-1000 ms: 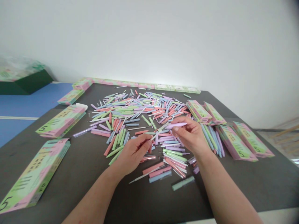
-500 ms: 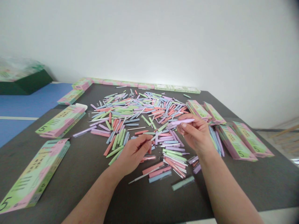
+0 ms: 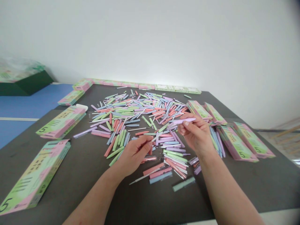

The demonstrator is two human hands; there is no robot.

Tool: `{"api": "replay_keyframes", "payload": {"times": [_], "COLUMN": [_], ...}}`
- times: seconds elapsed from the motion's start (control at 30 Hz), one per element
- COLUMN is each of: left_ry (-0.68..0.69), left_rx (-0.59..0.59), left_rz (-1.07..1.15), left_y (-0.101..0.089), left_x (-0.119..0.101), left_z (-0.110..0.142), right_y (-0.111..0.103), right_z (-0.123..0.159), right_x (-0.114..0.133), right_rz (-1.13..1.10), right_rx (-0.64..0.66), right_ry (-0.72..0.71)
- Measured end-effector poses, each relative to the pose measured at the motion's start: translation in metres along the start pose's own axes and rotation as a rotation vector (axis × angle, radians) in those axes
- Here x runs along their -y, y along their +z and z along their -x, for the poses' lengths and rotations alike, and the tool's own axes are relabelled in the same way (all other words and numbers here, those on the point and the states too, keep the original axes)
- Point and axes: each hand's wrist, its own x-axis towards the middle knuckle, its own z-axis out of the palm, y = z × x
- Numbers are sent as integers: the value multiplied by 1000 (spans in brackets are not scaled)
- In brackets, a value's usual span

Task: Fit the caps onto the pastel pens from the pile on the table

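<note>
My left hand (image 3: 134, 153) pinches a thin white pen refill (image 3: 156, 136) that points up and to the right. To its right and slightly higher, my right hand (image 3: 198, 133) grips a purple pen barrel (image 3: 184, 121) between thumb and fingers, its narrow end facing left. The two held pieces are apart. Under and beyond both hands spreads a large pile of pen parts (image 3: 126, 110) in purple, green, blue and red, with white refills among them. A green capped piece (image 3: 183, 184) lies nearest to me.
Flat printed cartons (image 3: 61, 122) lie along the left side of the dark table (image 3: 145, 206), and more cartons (image 3: 237, 142) lie on the right. A row of cartons (image 3: 130, 84) lines the wall. At far left, a dark green box (image 3: 28, 82) stands on a blue surface.
The purple barrel in my right hand has tilted slightly toward level, and its tip has shifted a little. My left hand stays almost in place with the refill.
</note>
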Motion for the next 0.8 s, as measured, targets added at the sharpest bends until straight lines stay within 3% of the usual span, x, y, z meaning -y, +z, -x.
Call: {"api": "replay_keyframes", "payload": {"times": [0.23,0.37,0.53,0.8], "left_ry": [-8,-11,14,88], "left_rx": [-6,-18,-9,27], "left_rz": [15,7,-43,-178], "left_y": [1,1,1,1], "left_x": [-1,-2,-2,-5], "left_z": [0,0,-1,-1], "right_y": [7,10,12,22], "right_z": [-2,0,7,12], "right_x": [0,-1,-5,-2], "right_rz": [-102,-101,90,349], "right_rx": [-58,-1,96,65], "right_ry": [115,197,148,108]}}
